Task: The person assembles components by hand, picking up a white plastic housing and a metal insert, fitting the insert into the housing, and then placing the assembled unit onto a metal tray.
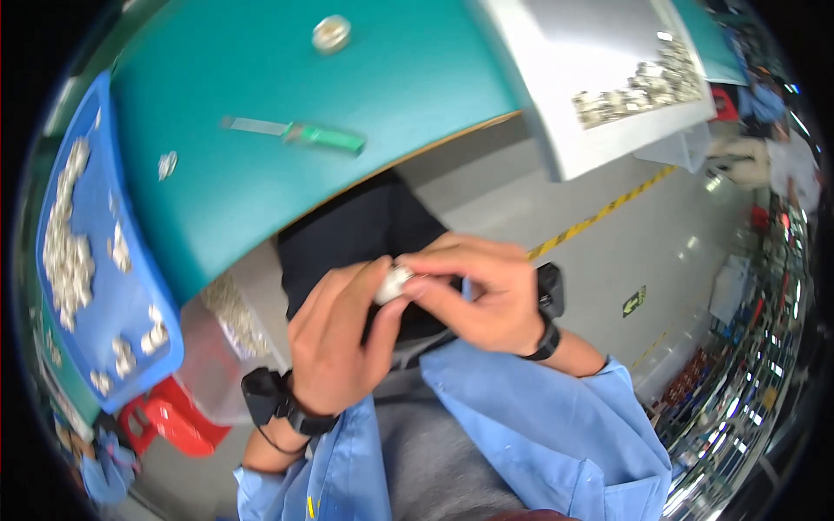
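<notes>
Over my lap, my left hand (340, 334) pinches a small white rounded part (393, 285) between thumb and fingers. My right hand (485, 291) meets it from the other side, thumb and forefinger closed on the same part. Its exact kind is too small to make out, and the fingertips hide much of it. On the green table (408, 78) beyond my hands lies a flat blade tool with a green handle (326, 138).
A blue tray (143, 260) with piles of small whitish parts stands at the left. A white tray (556, 130) of metallic pieces juts past the table edge at the right. A round container (331, 35) sits at the back. Below left are a clear bin (208, 382) and a red stool (178, 417).
</notes>
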A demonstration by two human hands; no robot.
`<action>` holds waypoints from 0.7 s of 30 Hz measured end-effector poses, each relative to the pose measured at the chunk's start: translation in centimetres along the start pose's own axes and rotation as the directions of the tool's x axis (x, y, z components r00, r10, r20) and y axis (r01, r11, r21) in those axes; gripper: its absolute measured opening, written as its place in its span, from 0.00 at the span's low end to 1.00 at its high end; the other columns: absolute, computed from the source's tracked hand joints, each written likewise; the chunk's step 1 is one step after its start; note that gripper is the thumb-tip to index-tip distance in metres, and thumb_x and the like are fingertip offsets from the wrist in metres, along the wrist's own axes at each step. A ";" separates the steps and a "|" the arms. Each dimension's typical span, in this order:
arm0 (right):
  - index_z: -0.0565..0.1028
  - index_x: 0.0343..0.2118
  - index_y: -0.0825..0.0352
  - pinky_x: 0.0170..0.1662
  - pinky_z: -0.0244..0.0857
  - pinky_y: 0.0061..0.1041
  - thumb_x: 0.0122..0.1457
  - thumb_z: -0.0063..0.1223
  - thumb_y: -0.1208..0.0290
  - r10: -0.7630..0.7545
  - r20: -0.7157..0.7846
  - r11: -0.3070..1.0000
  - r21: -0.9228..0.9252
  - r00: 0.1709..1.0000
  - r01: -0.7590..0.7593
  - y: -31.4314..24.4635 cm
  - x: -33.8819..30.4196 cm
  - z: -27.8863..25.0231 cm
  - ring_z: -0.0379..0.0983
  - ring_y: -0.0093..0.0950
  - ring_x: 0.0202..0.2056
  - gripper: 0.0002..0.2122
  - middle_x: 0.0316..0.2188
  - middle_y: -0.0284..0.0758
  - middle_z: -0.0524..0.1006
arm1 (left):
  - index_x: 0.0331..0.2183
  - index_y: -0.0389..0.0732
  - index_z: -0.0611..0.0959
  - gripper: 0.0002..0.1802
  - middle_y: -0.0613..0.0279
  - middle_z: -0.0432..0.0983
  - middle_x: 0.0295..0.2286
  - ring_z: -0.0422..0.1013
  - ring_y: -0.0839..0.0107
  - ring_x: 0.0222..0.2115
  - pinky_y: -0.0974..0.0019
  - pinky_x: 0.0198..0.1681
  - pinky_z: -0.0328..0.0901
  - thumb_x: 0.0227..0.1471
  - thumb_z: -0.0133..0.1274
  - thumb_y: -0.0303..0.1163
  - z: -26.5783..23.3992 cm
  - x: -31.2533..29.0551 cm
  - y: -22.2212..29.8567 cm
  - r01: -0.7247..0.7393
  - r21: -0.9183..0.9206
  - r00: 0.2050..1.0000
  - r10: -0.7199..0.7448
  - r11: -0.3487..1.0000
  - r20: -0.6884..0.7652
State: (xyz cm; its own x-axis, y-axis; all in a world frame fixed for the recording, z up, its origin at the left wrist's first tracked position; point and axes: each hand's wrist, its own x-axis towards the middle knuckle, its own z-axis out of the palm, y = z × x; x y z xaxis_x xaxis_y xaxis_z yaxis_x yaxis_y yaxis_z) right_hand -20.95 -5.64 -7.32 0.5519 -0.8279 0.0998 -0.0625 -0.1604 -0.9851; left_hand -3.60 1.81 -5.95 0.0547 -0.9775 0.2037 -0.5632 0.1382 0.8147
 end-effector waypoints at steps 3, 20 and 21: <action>0.80 0.41 0.73 0.33 0.70 0.23 0.55 0.62 0.83 -0.053 -0.078 0.999 0.005 0.996 0.053 0.4 -0.1 0.2 0.78 0.28 0.30 0.10 0.32 0.41 0.82 | 0.45 0.29 0.78 0.17 0.47 0.77 0.34 0.74 0.54 0.31 0.62 0.34 0.70 0.51 0.57 0.18 0.4 0.0 -0.8 0.011 -0.093 0.999 -0.007 0.996 0.038; 0.77 0.34 0.73 0.33 0.71 0.21 0.58 0.58 0.75 -0.025 0.075 0.972 0.234 0.997 0.007 1.8 0.0 -1.4 0.77 0.22 0.29 0.06 0.28 0.35 0.80 | 0.45 0.26 0.78 0.16 0.44 0.75 0.34 0.74 0.48 0.31 0.55 0.34 0.69 0.53 0.54 0.21 2.0 -0.5 0.3 -0.102 0.172 0.993 0.110 0.980 -0.038; 0.77 0.34 0.73 0.33 0.71 0.21 0.58 0.58 0.75 -0.027 0.081 0.971 0.239 0.996 0.007 1.8 0.1 -1.3 0.77 0.22 0.29 0.06 0.28 0.35 0.80 | 0.44 0.26 0.78 0.16 0.43 0.74 0.34 0.73 0.48 0.31 0.55 0.34 0.69 0.53 0.54 0.20 1.9 -0.5 0.3 -0.107 0.150 0.993 0.112 0.983 -0.026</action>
State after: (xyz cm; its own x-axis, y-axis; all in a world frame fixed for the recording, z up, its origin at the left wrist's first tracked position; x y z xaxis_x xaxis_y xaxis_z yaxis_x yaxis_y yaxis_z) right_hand -22.12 -6.71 -8.94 0.6189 -0.7771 0.1144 0.1413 -0.0331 -0.9894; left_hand -5.36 1.99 -6.89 0.0128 -0.9513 0.3081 -0.6831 0.2167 0.6975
